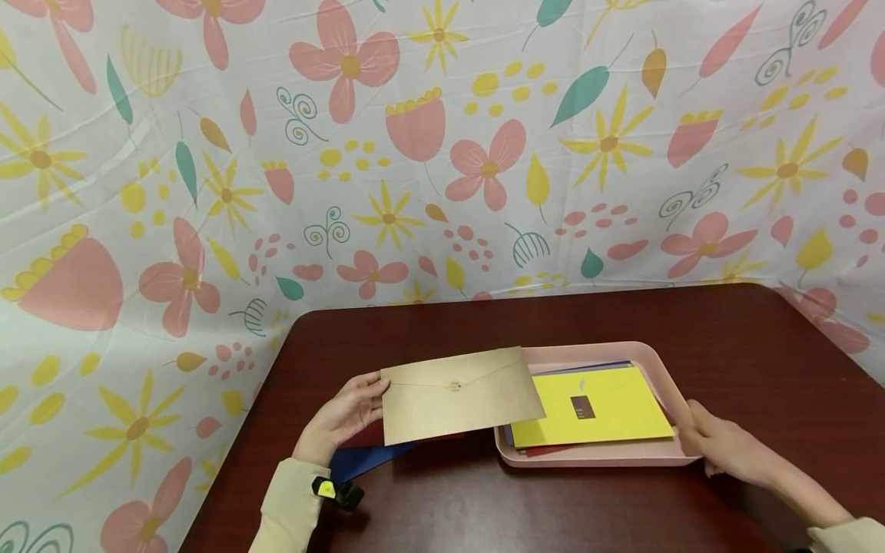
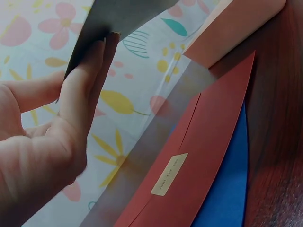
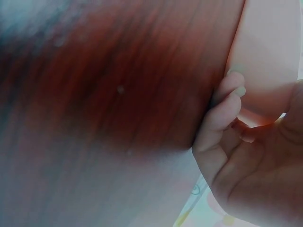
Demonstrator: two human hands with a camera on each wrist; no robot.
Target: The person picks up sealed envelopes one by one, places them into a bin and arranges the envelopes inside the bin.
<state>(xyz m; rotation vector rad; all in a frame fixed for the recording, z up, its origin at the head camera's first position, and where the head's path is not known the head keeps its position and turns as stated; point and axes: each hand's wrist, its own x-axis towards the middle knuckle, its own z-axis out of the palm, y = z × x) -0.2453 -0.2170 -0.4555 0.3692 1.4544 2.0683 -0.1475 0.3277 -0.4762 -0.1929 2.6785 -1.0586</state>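
Between its thumb and fingers my left hand (image 1: pixel 351 411) pinches the left edge of a gold-tan envelope (image 1: pixel 456 403). That envelope is held above the table, its right end over the left side of a pink tray (image 1: pixel 601 462). Inside the tray a yellow envelope (image 1: pixel 622 392) lies on top, with blue and red edges showing below it. My right hand (image 1: pixel 726 442) grips the tray's right rim; in the right wrist view its fingers curl at the tray wall (image 3: pixel 270 52). Beneath my left hand a red envelope (image 2: pixel 189 137) lies over a blue envelope (image 2: pixel 229 184).
The dark red-brown table (image 1: pixel 442 499) has rounded far corners. A white curtain (image 1: pixel 429 192) with flower prints hangs behind it and along its left side. A black band with a yellow patch (image 1: pixel 335 491) sits on the left wrist.
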